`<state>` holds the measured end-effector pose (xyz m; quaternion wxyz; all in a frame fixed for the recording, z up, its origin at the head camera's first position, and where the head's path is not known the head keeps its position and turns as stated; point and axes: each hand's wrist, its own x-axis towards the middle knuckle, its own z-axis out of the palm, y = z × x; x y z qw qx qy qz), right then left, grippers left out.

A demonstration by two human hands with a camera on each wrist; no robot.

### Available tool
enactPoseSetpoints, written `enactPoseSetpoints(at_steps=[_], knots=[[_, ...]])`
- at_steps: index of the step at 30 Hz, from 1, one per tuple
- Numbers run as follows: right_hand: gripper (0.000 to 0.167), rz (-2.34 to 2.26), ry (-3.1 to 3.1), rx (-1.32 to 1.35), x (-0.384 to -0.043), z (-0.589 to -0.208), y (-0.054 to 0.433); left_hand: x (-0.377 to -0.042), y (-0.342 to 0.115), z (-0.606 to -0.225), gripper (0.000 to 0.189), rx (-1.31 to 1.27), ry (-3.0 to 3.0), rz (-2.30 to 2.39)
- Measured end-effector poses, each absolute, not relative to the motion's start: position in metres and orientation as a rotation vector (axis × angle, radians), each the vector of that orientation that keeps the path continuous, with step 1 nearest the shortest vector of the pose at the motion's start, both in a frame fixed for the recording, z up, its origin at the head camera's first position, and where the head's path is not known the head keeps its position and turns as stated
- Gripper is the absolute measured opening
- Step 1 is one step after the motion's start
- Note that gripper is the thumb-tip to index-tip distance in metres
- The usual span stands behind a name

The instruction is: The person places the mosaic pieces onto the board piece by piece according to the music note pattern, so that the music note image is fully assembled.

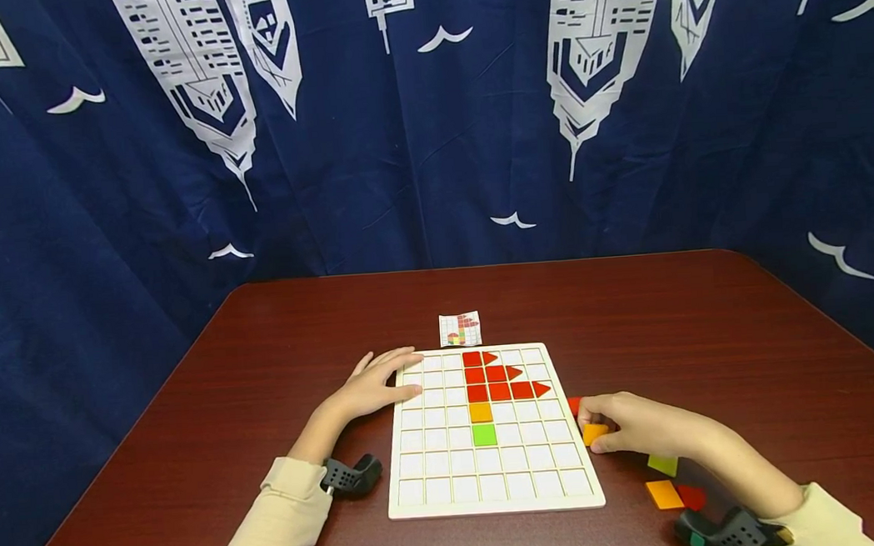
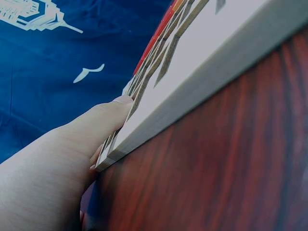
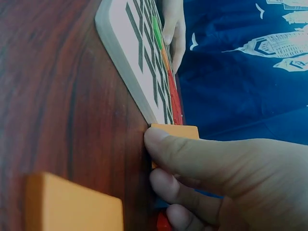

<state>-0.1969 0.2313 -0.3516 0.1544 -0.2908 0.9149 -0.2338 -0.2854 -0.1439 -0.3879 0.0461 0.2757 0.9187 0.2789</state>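
A white grid board (image 1: 496, 507) lies on the table. On it are red square and pointed tiles (image 1: 500, 392) in three rows, with an orange tile (image 1: 480, 413) and a green tile (image 1: 484, 435) below them. My left hand (image 1: 372, 385) rests on the board's far left corner, its thumb (image 2: 108, 115) on the top face and the fingers extended. Just off the board's right edge, my right hand (image 1: 634, 424) pinches an orange square tile (image 3: 179, 130) between thumb and fingers. A red tile (image 1: 574, 405), partly hidden, lies by those fingers.
Near my right forearm lie a yellow-green tile (image 1: 663, 464), an orange tile (image 1: 664, 494) and a red tile (image 1: 692, 496). Beyond the board's far edge sits a small printed pattern card (image 1: 460, 330). A blue curtain (image 1: 429, 140) hangs behind the brown table (image 1: 319, 313).
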Motion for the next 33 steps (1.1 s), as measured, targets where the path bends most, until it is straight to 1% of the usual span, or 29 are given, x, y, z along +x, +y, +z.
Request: enactPoseSetpoints(at_steps=[6, 11, 18, 20, 25, 27, 29, 33], knots=[[0.018, -0.681, 2.625, -0.817, -0.198, -0.351, 0.232, -0.285, -0.143, -0.388, 0.058, 0.836, 2.799, 0.856], [0.013, -0.684, 2.659, -0.764, -0.2, -0.348, 0.231, -0.285, -0.143, -0.389, 0.058, 0.837, 2.799, 0.859], [0.006, -0.791, 2.728, -0.847, -0.201, -0.345, 0.228, -0.284, -0.142, -0.39, 0.058, 0.831, 2.797, 0.864], [0.008, -0.824, 2.739, -0.853, -0.201, -0.345, 0.225, -0.284, -0.142, -0.39, 0.059, 0.831, 2.795, 0.867], [0.022, -0.881, 2.771, -0.848, -0.199, -0.347, 0.212, -0.284, -0.143, -0.39, 0.059, 0.828, 2.784, 0.873], [0.025, -0.919, 2.772, -0.853, -0.199, -0.349, 0.206, -0.284, -0.143, -0.39, 0.059, 0.829, 2.786, 0.874], [0.025, -0.982, 2.748, -0.853, -0.199, -0.351, 0.198, -0.284, -0.144, -0.389, 0.059, 0.83, 2.791, 0.869], [0.019, -1.099, 2.708, -0.873, -0.198, -0.356, 0.183, -0.284, -0.144, -0.389, 0.059, 0.836, 2.796, 0.867]])
